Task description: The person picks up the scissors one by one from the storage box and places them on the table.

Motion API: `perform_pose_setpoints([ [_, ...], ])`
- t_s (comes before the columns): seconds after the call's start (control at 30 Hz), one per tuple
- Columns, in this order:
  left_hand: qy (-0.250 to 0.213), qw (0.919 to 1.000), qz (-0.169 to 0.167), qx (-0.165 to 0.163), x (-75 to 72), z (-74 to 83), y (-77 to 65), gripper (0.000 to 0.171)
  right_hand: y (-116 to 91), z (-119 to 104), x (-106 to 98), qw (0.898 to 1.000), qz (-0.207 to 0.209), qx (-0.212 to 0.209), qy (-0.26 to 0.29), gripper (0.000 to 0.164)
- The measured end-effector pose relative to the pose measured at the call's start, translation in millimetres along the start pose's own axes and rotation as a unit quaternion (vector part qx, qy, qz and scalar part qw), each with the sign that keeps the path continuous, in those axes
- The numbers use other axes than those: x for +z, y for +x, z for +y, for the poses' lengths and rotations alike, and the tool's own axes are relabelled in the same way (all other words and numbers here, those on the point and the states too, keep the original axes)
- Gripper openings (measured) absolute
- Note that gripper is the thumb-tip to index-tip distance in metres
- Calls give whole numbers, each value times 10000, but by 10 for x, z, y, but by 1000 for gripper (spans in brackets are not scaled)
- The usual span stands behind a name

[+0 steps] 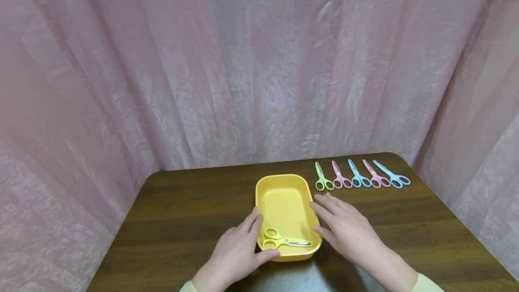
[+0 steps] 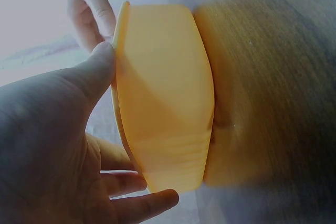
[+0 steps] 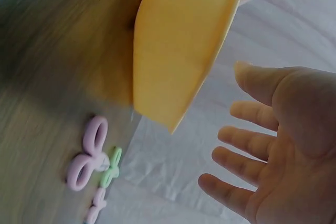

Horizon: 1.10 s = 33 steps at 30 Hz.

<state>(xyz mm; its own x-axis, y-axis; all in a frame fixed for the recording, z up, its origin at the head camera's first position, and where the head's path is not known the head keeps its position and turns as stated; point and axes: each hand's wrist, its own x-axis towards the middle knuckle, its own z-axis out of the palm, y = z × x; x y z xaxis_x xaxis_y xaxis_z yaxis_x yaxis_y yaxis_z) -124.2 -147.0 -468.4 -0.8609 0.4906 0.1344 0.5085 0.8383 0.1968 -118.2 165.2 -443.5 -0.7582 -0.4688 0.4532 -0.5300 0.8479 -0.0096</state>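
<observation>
A yellow tray [image 1: 284, 211] stands on the table in the head view, with yellow-handled scissors [image 1: 285, 241] lying inside at its near end. My left hand [image 1: 239, 247] rests against the tray's near left corner, its thumb on the front rim and its fingers along the left side. In the left wrist view the thumb [image 2: 105, 59] touches the rim, and part of the fingers is behind the tray. Beside the tray's right side, my right hand [image 1: 348, 224] has its fingers spread. The right wrist view shows a gap between those fingertips [image 3: 226, 135] and the tray wall [image 3: 178, 40].
Along the table's back right lies a row of scissors: green [image 1: 323, 179], pink [image 1: 340, 177], blue [image 1: 358, 175], another pink [image 1: 375, 175] and another blue [image 1: 391, 175]. Brown wooden tabletop [image 1: 182, 220] extends left of the tray. Pink curtains [image 1: 259, 80] hang behind.
</observation>
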Motion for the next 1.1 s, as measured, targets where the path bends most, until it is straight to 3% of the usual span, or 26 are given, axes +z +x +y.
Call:
perform_pose_setpoints([
  [0.33,82,9999,138,57,27,-5,-11,104,135,-231,137,9989,28,-465,55,58],
  [0.67,115,9998,140,73,12,2,-8,106,201,-363,309,9969,-320,-716,110,48],
  [1.1,200,9996,177,80,25,-11,-8,104,384,-402,346,9898,-869,-1070,361,44],
])
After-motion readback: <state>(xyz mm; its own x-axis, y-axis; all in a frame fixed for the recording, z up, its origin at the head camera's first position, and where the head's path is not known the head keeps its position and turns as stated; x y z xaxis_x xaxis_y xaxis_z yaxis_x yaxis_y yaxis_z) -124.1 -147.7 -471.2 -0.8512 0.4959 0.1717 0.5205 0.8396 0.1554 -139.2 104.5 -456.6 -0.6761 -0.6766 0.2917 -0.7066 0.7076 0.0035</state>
